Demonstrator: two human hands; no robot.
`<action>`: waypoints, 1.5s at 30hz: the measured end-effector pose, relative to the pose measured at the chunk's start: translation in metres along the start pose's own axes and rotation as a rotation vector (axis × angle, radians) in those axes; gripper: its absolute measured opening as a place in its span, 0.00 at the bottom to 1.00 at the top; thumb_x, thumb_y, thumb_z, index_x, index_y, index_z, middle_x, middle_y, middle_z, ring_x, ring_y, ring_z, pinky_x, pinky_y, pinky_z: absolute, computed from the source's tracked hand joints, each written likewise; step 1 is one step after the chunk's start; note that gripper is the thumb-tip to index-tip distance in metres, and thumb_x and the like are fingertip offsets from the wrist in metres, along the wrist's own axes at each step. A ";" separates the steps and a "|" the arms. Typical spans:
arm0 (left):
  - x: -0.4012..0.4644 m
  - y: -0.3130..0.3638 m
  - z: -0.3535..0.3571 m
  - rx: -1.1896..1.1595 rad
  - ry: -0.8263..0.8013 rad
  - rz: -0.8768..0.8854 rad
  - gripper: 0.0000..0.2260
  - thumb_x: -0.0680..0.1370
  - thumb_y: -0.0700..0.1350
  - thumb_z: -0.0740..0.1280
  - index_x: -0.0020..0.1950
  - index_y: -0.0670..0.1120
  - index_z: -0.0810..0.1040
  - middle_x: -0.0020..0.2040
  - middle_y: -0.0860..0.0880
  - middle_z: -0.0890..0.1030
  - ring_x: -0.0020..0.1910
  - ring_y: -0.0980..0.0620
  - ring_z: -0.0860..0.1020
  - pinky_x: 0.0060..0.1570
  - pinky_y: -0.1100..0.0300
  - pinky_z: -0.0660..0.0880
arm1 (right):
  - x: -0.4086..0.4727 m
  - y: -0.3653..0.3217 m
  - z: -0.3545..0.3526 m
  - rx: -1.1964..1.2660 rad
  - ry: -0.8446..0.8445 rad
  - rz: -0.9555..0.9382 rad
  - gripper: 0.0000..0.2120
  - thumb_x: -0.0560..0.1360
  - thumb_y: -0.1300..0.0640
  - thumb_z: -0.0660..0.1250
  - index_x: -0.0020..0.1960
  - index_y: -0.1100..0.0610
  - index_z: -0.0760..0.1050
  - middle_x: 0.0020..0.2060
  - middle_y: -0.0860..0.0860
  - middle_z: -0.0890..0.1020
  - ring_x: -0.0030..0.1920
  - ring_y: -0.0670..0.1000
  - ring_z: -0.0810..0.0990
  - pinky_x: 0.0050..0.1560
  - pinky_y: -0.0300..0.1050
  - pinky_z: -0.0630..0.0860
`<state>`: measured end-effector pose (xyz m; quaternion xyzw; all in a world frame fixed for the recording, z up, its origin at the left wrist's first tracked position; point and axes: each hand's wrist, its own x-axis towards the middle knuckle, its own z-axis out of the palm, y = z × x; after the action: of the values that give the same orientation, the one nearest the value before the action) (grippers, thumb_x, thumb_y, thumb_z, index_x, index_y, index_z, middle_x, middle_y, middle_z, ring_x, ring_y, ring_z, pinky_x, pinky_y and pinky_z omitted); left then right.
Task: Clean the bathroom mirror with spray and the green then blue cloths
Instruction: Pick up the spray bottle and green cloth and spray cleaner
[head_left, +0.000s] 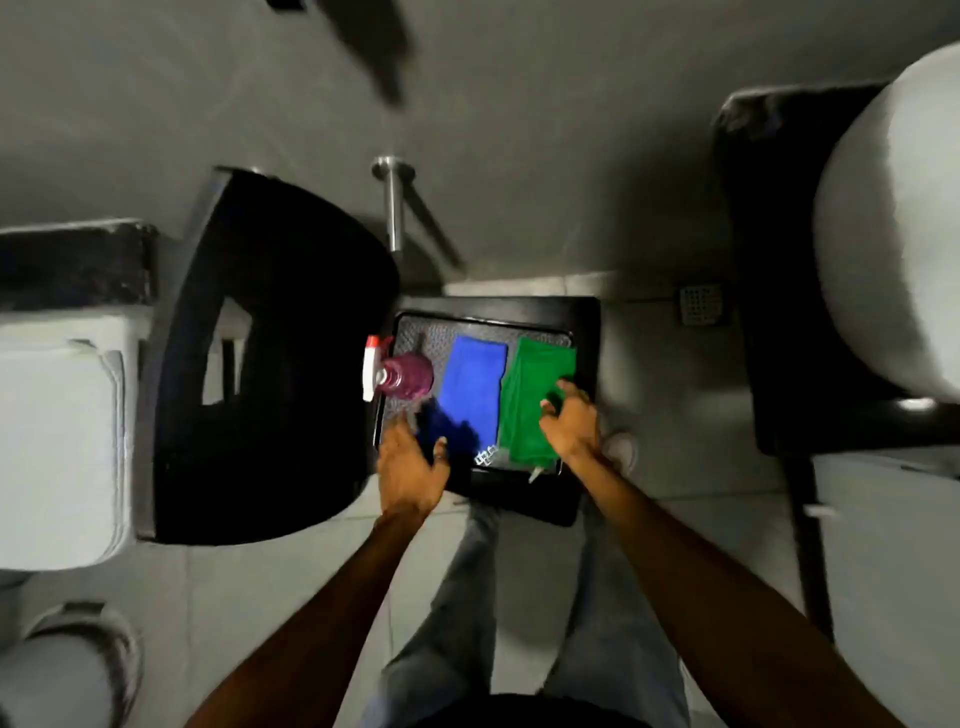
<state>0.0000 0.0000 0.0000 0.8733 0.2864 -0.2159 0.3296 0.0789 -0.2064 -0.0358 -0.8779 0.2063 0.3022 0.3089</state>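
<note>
A black tray (582, 322) sits on a low black stand on the floor in front of me. In it lie a folded green cloth (530, 395) on the right, a folded blue cloth (475, 384) in the middle, and a purple spray bottle (408, 376) with a white and red trigger at the left. My right hand (569, 423) rests on the near part of the green cloth with its fingers curled onto it. My left hand (410, 462) hovers over the tray's near left corner, fingers spread, holding nothing. The mirror is not in view.
A black curved basin cabinet (270, 364) stands left of the tray, a white toilet (57, 441) further left. A chrome pipe (395, 202) juts from the wall. A floor drain (701, 304) and a large white rounded fixture (893, 234) are at right. My legs (467, 597) are below.
</note>
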 end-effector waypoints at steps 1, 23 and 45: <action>0.011 -0.008 0.002 -0.102 0.070 -0.069 0.34 0.78 0.47 0.71 0.78 0.34 0.62 0.74 0.32 0.69 0.75 0.33 0.67 0.76 0.45 0.64 | 0.006 0.001 0.011 0.046 0.049 0.088 0.22 0.78 0.59 0.64 0.72 0.57 0.71 0.67 0.62 0.76 0.63 0.64 0.78 0.62 0.52 0.75; 0.139 0.009 -0.033 -0.487 0.060 0.366 0.32 0.69 0.33 0.62 0.62 0.66 0.81 0.55 0.73 0.83 0.56 0.69 0.81 0.66 0.62 0.77 | 0.066 -0.024 0.020 1.137 -0.364 0.258 0.10 0.75 0.60 0.65 0.54 0.61 0.81 0.40 0.57 0.87 0.40 0.56 0.86 0.57 0.58 0.78; -0.102 0.441 -0.375 -0.715 -0.071 1.293 0.19 0.84 0.49 0.61 0.75 0.49 0.73 0.47 0.46 0.84 0.42 0.50 0.84 0.34 0.55 0.81 | -0.194 -0.323 -0.500 1.393 -0.372 -0.955 0.30 0.80 0.37 0.55 0.63 0.58 0.81 0.64 0.59 0.82 0.65 0.60 0.80 0.60 0.61 0.80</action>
<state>0.2776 -0.0470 0.5155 0.6993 -0.2433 0.0997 0.6647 0.3155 -0.2715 0.5403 -0.4176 -0.1004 0.0835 0.8992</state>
